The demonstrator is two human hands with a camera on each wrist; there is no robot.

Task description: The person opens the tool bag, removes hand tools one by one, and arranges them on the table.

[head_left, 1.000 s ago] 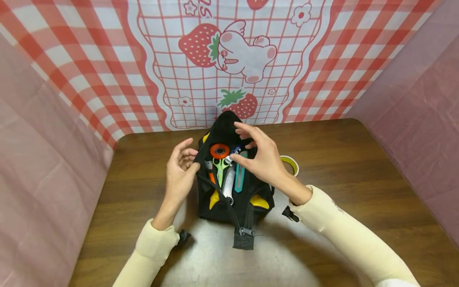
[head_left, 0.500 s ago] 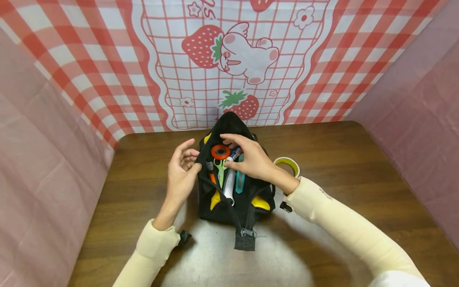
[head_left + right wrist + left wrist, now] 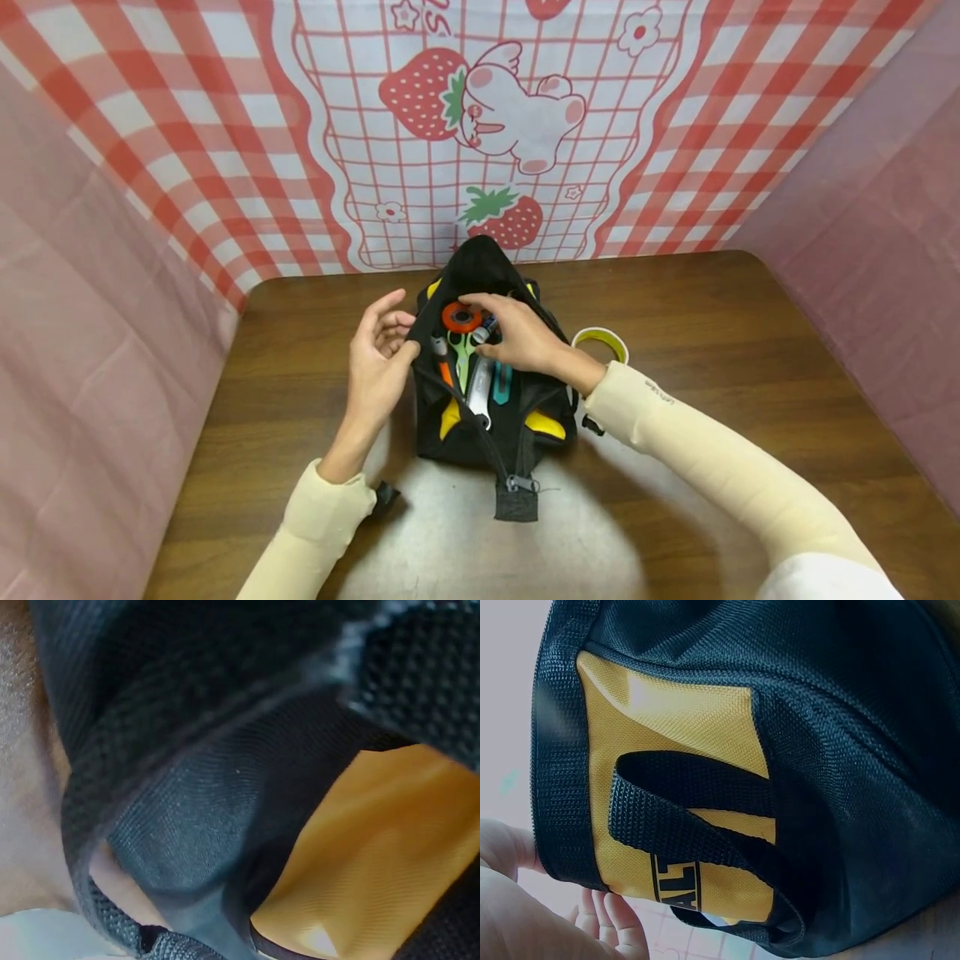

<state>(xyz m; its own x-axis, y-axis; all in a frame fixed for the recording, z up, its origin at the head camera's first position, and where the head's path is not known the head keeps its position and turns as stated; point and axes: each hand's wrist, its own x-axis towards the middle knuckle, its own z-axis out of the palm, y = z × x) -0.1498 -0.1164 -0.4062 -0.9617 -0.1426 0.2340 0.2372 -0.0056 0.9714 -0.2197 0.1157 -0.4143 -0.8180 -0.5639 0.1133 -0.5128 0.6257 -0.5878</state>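
A black and yellow tool bag stands with its mouth spread wide. My left hand pinches its left rim, thumb on the edge; in the left wrist view the hand is beside the bag's black band. Over the opening, my right hand reaches in with thumb and fingers apart. Between them lies a blue tube with a white cap. Around it are an orange ring-shaped roll, green scissors, a teal box cutter, a silver-white tool and an orange-and-grey tool.
A roll of tape lies right of the bag on the wooden table. A zipper end with a pull hangs over the bag's front. A checked strawberry-print cloth hangs behind, with pink cloth at both sides.
My right hand has moved left and down into the bag's mouth, over the blue tube and beside the orange roll. The left hand has stayed on the rim.
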